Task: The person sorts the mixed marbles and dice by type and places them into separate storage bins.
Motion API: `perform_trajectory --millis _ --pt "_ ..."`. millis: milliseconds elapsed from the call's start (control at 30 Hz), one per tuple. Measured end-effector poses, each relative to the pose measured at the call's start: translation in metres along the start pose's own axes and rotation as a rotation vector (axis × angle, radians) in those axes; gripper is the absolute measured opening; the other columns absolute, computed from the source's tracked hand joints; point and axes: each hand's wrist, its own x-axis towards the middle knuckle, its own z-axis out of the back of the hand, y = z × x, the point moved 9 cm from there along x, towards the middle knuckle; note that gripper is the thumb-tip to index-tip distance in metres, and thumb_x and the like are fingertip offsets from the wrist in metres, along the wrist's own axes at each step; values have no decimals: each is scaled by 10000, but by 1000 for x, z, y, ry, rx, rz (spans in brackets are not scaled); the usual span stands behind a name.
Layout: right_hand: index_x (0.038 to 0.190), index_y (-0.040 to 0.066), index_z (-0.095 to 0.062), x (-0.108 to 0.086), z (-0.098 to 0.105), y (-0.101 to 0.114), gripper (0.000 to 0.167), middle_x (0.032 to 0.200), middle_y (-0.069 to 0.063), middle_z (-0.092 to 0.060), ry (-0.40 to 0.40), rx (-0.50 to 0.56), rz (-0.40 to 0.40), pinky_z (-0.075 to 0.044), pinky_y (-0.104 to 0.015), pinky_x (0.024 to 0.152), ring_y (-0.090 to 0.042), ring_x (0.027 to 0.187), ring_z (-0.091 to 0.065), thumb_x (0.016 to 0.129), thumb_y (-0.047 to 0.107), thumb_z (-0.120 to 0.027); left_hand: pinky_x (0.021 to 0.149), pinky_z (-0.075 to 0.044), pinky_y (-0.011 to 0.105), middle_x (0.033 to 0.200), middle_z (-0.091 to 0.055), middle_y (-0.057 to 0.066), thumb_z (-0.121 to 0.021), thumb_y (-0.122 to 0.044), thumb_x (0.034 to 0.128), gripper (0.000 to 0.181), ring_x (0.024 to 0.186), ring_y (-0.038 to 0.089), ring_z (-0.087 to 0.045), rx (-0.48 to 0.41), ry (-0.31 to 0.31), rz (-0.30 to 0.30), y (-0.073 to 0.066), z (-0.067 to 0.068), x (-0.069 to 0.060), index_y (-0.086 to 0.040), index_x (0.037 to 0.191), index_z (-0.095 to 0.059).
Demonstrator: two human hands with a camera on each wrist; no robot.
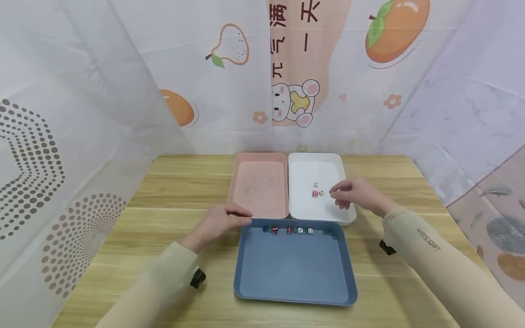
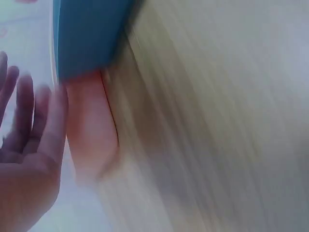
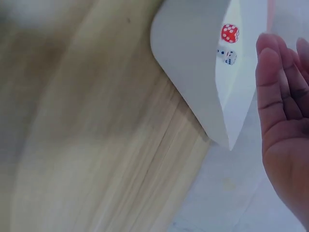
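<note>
Left hand (image 1: 216,223) near blue tray (image 1: 295,269), right hand (image 1: 357,196) over white tray (image 1: 302,175) — both with fingers loosely extended, seemingly empty. Best handle dice (image 1: 315,194) singly, low — less bounce.

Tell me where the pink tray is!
In the head view, the pink tray is left of the white tray, beyond the blue tray, near the left hand.

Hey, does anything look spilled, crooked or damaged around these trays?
Nothing stands out. The blue tray, pink tray and white tray stand close together, upright on the table. The dice in view lie inside the blue and white ones. No spill or damage shows.
</note>
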Motion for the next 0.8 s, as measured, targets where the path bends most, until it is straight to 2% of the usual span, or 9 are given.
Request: perform_trajectory --millis 100,167,267,433,533,667,800 --pt "1196 -8 -712 -16 -4 -4 362 847 -150 -724 23 35 0 -592 -371 734 -269 726 -671 967 272 -727 847 -550 287 1086 -653 -49 -837 -314 865 167 1042 164 -588 68 -38 -113 -14 -12 6 -229 1009 -830" --pt "1196 -11 -708 -25 -6 -7 375 837 -147 -719 36 53 1 -596 -382 733 -273 726 -670 962 281 -733 839 -525 269 1062 -590 -32 -838 -236 870 121 1038 164 -544 67 -61 -164 -19 -19 7 -206 988 -837" --pt "1183 6 -715 -38 -9 -15 370 832 -148 -715 38 60 -17 -594 -397 733 -267 719 -665 957 297 -738 822 -481 282 1020 -553 -39 -839 -169 866 110 1007 165 -498 115 -103 -225 -23 -28 9 -172 976 -840" --pt "1137 49 -741 -53 -16 -31 314 777 -103 -704 33 19 -50 -583 -374 657 -238 683 -646 961 310 -730 862 -460 315 1033 -558 -76 -856 -167 844 161 1021 152 -467 233 -115 -261 -25 -43 10 -166 1004 -838" --pt "1148 53 -734 -59 -22 -39 304 766 -100 -697 43 42 -68 -585 -356 632 -240 678 -650 962 293 -731 872 -459 326 1046 -566 -72 -867 -153 829 178 1033 158 -464 287 -128 -267 -25 -50 10 -158 1005 -838" --pt "1216 40 -699 -65 -29 -44 347 777 -127 -694 59 90 -58 -595 -360 620 -260 670 -663 959 270 -737 859 -443 339 1035 -574 -39 -885 -127 801 178 1020 190 -465 356 -176 -304 -30 -55 8 -142 973 -841" --pt "1300 32 -655 -68 -33 -45 422 799 -121 -706 63 105 -35 -604 -369 627 -270 683 -671 961 271 -736 816 -408 329 992 -532 -36 -903 -174 784 172 965 200 -427 462 -225 -328 -32 -60 6 -174 947 -848"
